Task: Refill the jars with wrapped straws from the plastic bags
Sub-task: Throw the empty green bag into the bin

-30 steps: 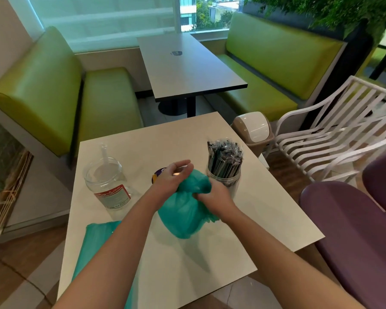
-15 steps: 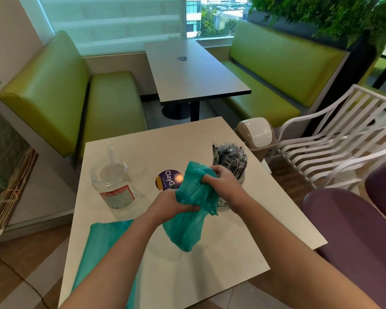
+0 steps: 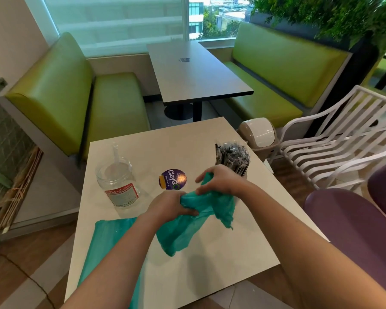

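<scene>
Both hands, left hand (image 3: 172,205) and right hand (image 3: 221,180), now wring the emptied bag (image 3: 194,221) lower, crumpling it; right jar (image 3: 232,157) looks full.

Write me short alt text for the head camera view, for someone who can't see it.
Both hands, left hand and right hand, grip a crumpled teal plastic bag above a white table. A nearly empty clear jar stands left; a jar packed with wrapped straws stands right.
</scene>
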